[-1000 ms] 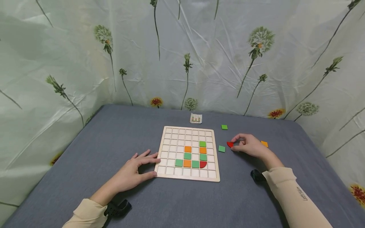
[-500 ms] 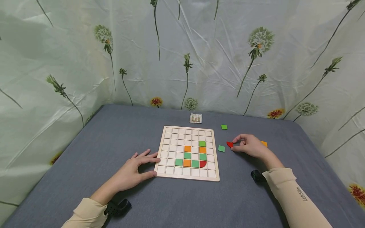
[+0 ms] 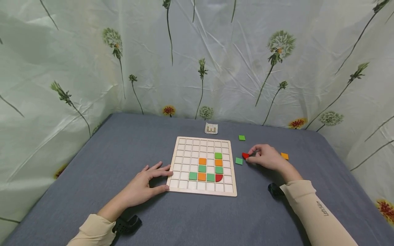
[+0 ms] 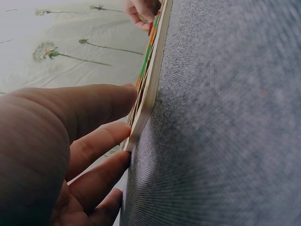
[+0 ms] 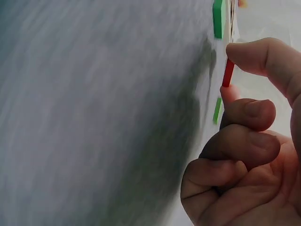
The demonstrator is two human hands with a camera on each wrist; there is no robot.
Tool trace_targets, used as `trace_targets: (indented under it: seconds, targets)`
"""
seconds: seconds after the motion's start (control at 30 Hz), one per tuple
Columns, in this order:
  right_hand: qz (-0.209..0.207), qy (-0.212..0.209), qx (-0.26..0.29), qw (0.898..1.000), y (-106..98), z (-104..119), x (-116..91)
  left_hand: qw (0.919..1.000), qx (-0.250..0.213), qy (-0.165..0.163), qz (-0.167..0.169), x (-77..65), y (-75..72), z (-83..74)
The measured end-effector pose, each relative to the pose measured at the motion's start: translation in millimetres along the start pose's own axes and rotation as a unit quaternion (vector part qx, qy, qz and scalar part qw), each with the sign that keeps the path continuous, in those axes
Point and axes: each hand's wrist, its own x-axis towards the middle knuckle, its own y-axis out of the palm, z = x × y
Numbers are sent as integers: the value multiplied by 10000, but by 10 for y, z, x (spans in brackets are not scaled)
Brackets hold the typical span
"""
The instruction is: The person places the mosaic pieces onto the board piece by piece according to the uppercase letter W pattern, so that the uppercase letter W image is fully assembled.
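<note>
My right hand [image 3: 265, 158] pinches a red quarter-circle tile [image 3: 245, 155] between thumb and index finger, to the right of the wooden grid board [image 3: 184, 164]. In the right wrist view the red tile [image 5: 228, 73] shows edge-on between the two fingertips, the other fingers curled below. My left hand [image 3: 144, 182] rests at the board's left edge with its fingers spread and straight; thumb and fingertips touch the rim in the left wrist view. Orange, green and red tiles sit in the board's lower right cells, among them a second red quarter-circle [image 3: 219, 177].
Right of the board lie a green square tile [image 3: 238, 161], a lighter green tile [image 3: 241, 138] farther back and an orange tile [image 3: 284, 156] beyond my right hand. A small patterned card [image 3: 211, 128] lies behind the board. A floral curtain [image 3: 240, 68] hangs behind the table.
My right hand has shifted slightly left with the red tile, toward the board, uncovering more of the orange tile. The left hand and the board have stayed in place.
</note>
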Motion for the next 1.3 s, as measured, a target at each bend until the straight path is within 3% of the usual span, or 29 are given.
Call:
trace_targets:
  seconds: [0.6, 1.3]
  targets:
    - [257, -565, 451, 9970, 288, 528, 33, 10000, 53, 4, -16, -9, 4, 14]
    - [1019, -1548, 457, 9816, 731, 1120, -78, 9999, 82, -87, 70, -2, 4, 18]
